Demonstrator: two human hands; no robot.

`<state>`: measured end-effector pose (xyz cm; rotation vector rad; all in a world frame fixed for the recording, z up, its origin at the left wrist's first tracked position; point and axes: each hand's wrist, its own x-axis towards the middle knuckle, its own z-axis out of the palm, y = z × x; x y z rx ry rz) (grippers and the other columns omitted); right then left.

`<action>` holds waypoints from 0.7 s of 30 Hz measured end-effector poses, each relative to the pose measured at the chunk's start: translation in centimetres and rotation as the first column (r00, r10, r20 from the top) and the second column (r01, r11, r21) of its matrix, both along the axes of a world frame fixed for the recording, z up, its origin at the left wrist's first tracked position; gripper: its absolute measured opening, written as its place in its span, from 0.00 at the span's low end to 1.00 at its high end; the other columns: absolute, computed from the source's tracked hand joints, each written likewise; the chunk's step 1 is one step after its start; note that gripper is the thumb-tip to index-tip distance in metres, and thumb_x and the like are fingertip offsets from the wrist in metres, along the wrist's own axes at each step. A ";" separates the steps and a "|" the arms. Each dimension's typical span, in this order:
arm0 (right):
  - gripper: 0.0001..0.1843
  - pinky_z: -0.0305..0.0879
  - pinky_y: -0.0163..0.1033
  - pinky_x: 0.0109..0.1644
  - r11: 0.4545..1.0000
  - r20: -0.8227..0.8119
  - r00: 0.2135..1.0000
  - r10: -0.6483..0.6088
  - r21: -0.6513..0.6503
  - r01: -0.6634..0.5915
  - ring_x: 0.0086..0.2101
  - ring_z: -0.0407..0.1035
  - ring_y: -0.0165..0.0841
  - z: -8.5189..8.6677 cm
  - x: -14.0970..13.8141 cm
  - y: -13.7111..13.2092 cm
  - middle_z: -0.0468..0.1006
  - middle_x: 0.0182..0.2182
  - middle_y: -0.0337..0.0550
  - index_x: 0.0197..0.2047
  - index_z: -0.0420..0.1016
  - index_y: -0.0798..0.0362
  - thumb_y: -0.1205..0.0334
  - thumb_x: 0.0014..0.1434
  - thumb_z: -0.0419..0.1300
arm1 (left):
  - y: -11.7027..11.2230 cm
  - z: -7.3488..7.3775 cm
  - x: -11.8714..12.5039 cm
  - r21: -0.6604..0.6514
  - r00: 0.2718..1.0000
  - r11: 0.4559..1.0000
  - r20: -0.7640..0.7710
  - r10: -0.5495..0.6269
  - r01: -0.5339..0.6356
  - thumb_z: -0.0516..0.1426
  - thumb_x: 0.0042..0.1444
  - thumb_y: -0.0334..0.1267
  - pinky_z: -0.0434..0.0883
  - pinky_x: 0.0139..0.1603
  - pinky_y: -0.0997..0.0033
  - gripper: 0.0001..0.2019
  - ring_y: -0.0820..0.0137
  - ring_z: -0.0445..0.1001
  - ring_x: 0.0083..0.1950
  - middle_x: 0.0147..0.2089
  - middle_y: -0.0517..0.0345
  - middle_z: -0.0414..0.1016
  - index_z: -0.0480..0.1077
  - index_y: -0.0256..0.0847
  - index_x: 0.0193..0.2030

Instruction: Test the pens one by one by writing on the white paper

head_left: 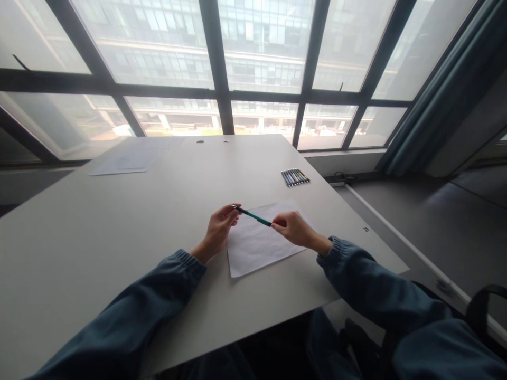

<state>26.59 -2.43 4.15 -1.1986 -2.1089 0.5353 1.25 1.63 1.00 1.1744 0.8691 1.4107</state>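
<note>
In the head view, holds a slim, straight teal-and-black pen (255,217) in both bare hands, over the thin white rectangular paper (259,250) near the front edge of the smooth, pale tabletop (178,195). Grips the dark end between thumb and fingers of the left hand (219,227); pinches the teal end with the curled right hand (293,228). Runs aslant from hand to hand, lower in view at the right. Around both wrists, soft blue-grey cloth sleeves (158,290) with gathered cuffs. Beyond the right hand, near the right table edge, a neat flat row of slender dark pens with coloured bands (296,177), side by side. At far left, thin white sheets (122,158), well apart from the hands.

Along the right, a straight table edge, slanting past the row and close to the right sleeve. To the left of the left hand, a broad stretch of tabletop with room to move sideways; more between paper and far edge. Behind, large glass panes (265,42) in dark bars, and a folded blue curtain (439,95).
</note>
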 end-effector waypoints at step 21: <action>0.16 0.68 0.41 0.55 0.773 0.500 0.638 -0.585 0.105 0.626 0.49 0.76 0.44 -1.1 1.8 17.3 0.81 0.46 0.62 0.48 0.81 0.62 0.66 0.67 0.53 | -0.2 0.6 -0.1 -0.092 0.997 0.995 0.074 -0.035 0.042 0.65 0.54 0.46 0.60 0.29 0.75 0.16 0.76 0.64 0.28 0.29 0.57 0.71 0.76 0.35 0.42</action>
